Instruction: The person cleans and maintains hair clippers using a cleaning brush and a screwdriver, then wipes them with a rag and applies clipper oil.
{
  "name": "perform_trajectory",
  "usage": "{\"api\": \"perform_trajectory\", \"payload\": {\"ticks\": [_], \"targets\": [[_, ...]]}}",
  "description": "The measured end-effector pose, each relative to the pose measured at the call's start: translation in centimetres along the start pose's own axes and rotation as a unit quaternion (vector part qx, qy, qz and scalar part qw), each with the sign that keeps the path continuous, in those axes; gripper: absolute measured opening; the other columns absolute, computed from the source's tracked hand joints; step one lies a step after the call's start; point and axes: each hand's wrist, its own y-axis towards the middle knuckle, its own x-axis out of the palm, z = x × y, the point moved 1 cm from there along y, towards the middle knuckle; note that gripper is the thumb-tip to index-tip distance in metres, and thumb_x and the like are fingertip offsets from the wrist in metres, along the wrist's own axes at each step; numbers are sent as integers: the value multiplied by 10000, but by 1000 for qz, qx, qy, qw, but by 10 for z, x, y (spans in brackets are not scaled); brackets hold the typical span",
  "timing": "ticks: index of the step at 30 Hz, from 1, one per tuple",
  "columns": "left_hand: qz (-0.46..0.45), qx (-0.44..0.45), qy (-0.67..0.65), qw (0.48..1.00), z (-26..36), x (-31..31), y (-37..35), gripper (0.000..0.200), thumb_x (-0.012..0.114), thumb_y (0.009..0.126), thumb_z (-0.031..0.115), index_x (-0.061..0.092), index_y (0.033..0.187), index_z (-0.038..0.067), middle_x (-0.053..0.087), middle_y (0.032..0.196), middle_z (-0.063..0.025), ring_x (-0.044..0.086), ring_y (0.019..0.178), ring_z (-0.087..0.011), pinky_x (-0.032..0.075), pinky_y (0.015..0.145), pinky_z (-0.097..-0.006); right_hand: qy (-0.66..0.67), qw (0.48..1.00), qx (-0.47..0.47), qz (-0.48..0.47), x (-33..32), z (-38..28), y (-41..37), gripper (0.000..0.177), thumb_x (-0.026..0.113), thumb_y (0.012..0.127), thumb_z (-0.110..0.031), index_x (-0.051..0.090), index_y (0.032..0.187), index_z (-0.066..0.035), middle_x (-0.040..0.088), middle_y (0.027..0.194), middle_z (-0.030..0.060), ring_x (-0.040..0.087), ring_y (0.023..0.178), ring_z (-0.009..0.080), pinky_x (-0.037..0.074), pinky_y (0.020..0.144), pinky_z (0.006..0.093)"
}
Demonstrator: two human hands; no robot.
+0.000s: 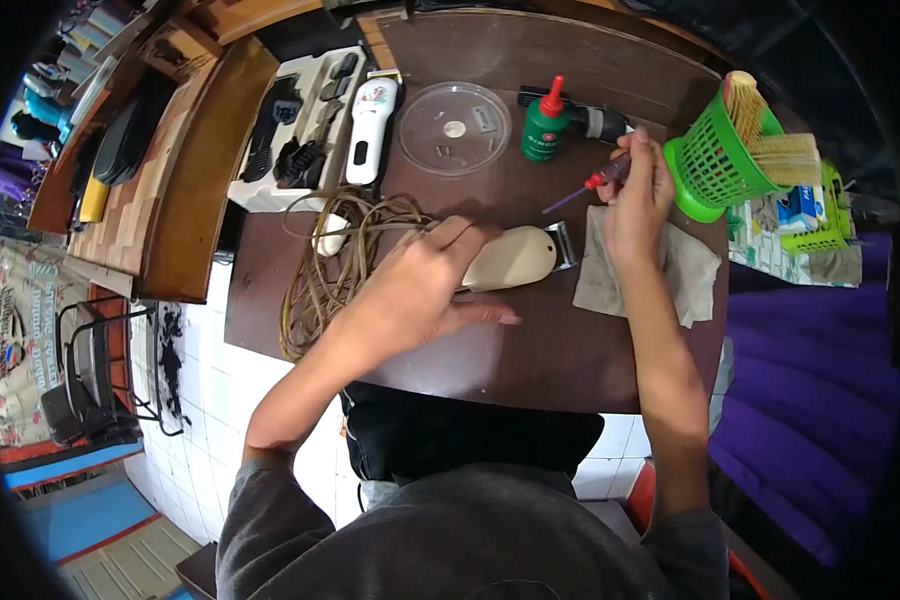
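A cream hair clipper (515, 258) lies on the dark brown table, its metal blade (564, 246) pointing right. My left hand (420, 275) rests over the clipper's rear end, fingers curled on it and thumb stretched along the near side. Between the fingers of my right hand (638, 195) is a screwdriver (610, 176) with a red and dark handle, its thin shaft slanting down-left above the blade. Under my right wrist lies a grey cloth (690, 272). The clipper's coiled brown cord (305, 285) is heaped left of my left hand.
Behind the clipper stand a clear round lid (425, 150) holding small metal parts, a green oil bottle (543, 135) with red tip, and a white clipper (373, 130). A tray of attachments (245, 190) sits back left. A green basket (715, 150) with combs stands right.
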Motion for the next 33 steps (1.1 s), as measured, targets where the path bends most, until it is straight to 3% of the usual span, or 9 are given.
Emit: {"api": "perform_trajectory", "payload": {"ticks": [6, 13, 15, 18, 21, 22, 24, 30, 33], "targets": [[70, 8, 2, 998, -3, 20, -7, 520, 798, 758, 197, 588, 1178, -26, 618, 1016, -182, 607, 949, -380, 497, 837, -444, 41, 998, -6, 51, -8, -3, 4, 228, 583, 1009, -235, 597, 932, -20, 551, 690, -2, 494, 508, 78, 396, 462, 232], [180, -39, -14, 983, 17, 0, -19, 504, 783, 795, 140, 588, 1227, -31, 631, 1159, -230, 621, 1021, -405, 511, 887, -436, -276, 959, -61, -38, -49, -55, -26, 114, 658, 946, -88, 641, 1017, 0, 674, 895, 44, 637, 819, 88, 504, 718, 236], [210, -86, -125, 966, 12, -9, -24, 488, 727, 863, 84, 557, 1305, -36, 652, 1168, -203, 661, 1025, -295, 520, 894, -367, -313, 945, -82, -47, -61, -46, -50, 123, 672, 927, -73, 642, 1022, -2, 681, 911, 51, 640, 839, 106, 510, 732, 259], [174, -207, -371, 888, 0, -25, -35, 472, 580, 998, 136, 461, 1430, -12, 668, 1129, -83, 633, 1005, -135, 511, 840, -272, -399, 906, -102, -96, -49, -49, -65, 147, 691, 891, -44, 644, 1023, 0, 692, 944, 76, 649, 875, 155, 516, 764, 293], [222, -177, -521, 805, -5, -39, -26, 535, 493, 1050, 257, 342, 1502, 15, 657, 1140, -80, 616, 994, -110, 500, 804, -248, -468, 852, -194, -135, -22, -59, -52, 150, 694, 872, -31, 656, 1014, -1, 694, 959, 109, 658, 880, 216, 513, 790, 313], [196, -195, -539, 795, -13, -45, -31, 501, 448, 1064, 272, 363, 1485, 14, 635, 1204, -123, 625, 1053, -152, 515, 882, -290, -482, 822, -273, -130, -14, -61, -44, 145, 693, 869, -31, 667, 1008, -4, 692, 957, 124, 661, 869, 246, 513, 797, 322], [222, -151, -633, 726, -13, -52, -24, 482, 427, 1067, 278, 379, 1468, 14, 606, 1260, -167, 634, 1096, -210, 529, 928, -332, -424, 888, -169, -58, -2, -57, -17, 137, 680, 882, -58, 691, 1013, -20, 697, 957, 143, 661, 882, 290, 511, 820, 349], [147, -89, -795, 581, -26, -53, -14, 506, 372, 1069, 311, 311, 1474, 14, 522, 1351, -255, 604, 1174, -320, 540, 967, -454, -566, 774, -250, -137, 29, -21, 74, 221, 645, 912, -196, 704, 1043, -28, 704, 1017, 188, 654, 977, 386, 513, 867, 432], [149, -52, -821, 549, -21, -55, -6, 518, 395, 1064, 303, 287, 1491, 31, 491, 1384, -262, 583, 1206, -343, 520, 999, -487, -668, 706, -132, -194, 30, 2, 78, 282, 649, 859, -131, 692, 1137, -144, 694, 1036, 141, 634, 1021, 373, 481, 896, 476]]}}
